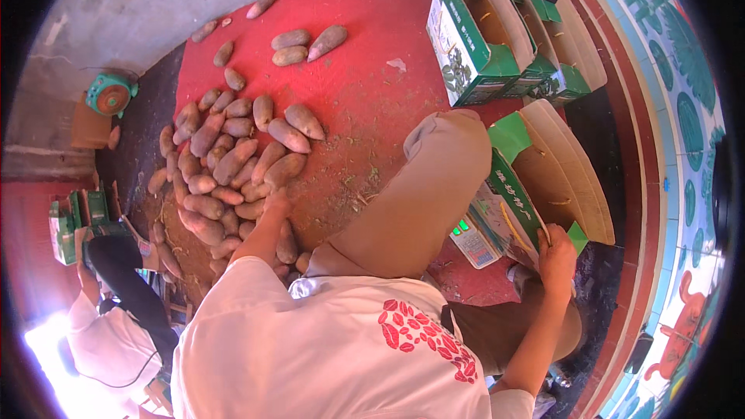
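Note:
My left hand (277, 203) reaches down into a large heap of sweet potatoes (230, 163). It is up against a reddish sweet potato (285, 171) at the heap's right side; its fingers are too indistinct to show whether they grip. On the right, my right hand (557, 254) is closed on the near edge of an open green and white cardboard box (570, 178). A few small thin pieces lie inside that box. The box is on or right beside a digital scale (475, 244) with a lit green display.
More open green boxes (485, 39) stand at the far right by the tiled wall. Loose sweet potatoes (291, 46) lie on the red mat (365, 15). A teal fan-like device (111, 95) is at the left wall. Another person (116, 341) works at lower left beside green boxes (70, 225).

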Tool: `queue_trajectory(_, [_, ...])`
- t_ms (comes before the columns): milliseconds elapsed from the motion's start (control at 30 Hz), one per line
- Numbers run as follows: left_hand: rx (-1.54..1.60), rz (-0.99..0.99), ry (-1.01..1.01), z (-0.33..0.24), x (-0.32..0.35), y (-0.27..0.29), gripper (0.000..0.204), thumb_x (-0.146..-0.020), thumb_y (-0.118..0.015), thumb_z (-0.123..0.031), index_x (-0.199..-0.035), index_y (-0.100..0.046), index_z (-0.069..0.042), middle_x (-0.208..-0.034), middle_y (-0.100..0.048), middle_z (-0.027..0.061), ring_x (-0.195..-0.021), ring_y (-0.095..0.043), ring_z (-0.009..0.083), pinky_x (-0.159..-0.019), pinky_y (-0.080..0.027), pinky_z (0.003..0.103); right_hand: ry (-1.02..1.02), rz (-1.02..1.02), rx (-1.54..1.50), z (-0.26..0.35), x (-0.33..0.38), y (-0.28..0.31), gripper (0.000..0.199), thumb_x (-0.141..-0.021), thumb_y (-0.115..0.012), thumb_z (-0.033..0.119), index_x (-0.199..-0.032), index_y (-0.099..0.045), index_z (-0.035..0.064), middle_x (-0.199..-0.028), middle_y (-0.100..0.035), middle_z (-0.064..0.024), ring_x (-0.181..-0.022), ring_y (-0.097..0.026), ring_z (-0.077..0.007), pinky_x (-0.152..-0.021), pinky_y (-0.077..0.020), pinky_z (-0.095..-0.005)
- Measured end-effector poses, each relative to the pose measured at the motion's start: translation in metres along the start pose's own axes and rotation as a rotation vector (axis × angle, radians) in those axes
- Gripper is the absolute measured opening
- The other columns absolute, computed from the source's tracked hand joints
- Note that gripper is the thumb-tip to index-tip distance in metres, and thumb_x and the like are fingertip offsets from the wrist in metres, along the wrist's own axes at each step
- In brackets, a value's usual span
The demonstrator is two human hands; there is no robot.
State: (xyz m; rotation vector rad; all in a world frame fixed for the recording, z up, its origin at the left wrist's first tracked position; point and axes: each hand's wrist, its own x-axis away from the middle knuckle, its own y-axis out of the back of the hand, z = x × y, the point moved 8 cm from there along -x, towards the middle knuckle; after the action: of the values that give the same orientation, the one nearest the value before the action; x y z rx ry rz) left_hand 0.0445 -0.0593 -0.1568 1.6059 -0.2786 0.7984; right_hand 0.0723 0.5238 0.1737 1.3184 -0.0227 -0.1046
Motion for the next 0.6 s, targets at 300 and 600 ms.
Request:
queue_trajectory(300, [-0.103, 0.479, 0.169, 0.079, 0.072, -0.124, 0.056, -0.08, -0.065, -0.028, -0.132, -0.049, -0.014, -0.144, -0.036, 0.0165, -0.133, -0.036, 0.0363, -0.098, -0.044, 0.049, 0.027, 0.044, -0.026, 0.01, -0.012, -0.015, 0.009, -0.086, -0.059, 0.009, -0.088, -0.059, -0.0004, -0.082, -0.059, -0.0204, -0.078, -0.058, -0.0414, -0.067, -0.0458, -0.0457])
queue_trajectory(600, [-0.605, 0.475, -0.283, 0.042, 0.126, -0.14, 0.06, -0.074, -0.07, -0.033, -0.13, -0.053, -0.021, -0.145, -0.035, 0.0119, -0.136, -0.026, 0.0382, -0.103, -0.026, 0.066, -0.003, 0.032, -0.005, 0.016, -0.009, -0.012, 0.008, -0.086, -0.058, 0.009, -0.09, -0.06, 0.0017, -0.085, -0.06, -0.0199, -0.08, -0.059, -0.0416, -0.068, -0.0464, -0.0463])
